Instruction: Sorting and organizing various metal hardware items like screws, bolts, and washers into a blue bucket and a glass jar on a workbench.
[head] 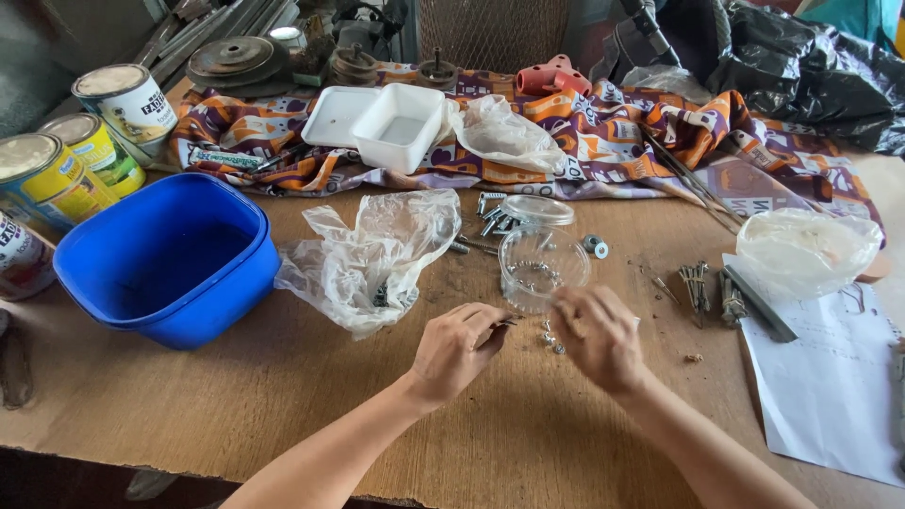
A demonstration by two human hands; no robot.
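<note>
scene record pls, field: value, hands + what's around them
left hand: pinching a thin dark piece at its fingertips, kind unclear
right hand: blurred, fingers curled beside small screws
clear plastic jar: lying just beyond both hands, small hardware inside
jar lid: off, behind the jar
crumpled plastic bag: left of the jar
blue tub: far left
surface: wooden table

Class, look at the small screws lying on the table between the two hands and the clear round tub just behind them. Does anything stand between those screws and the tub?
Nothing visible does. The small screws lie on bare table right in front of the clear round tub, which stands open, its lid set down behind it. The left hand and right hand flank the screws.
</note>
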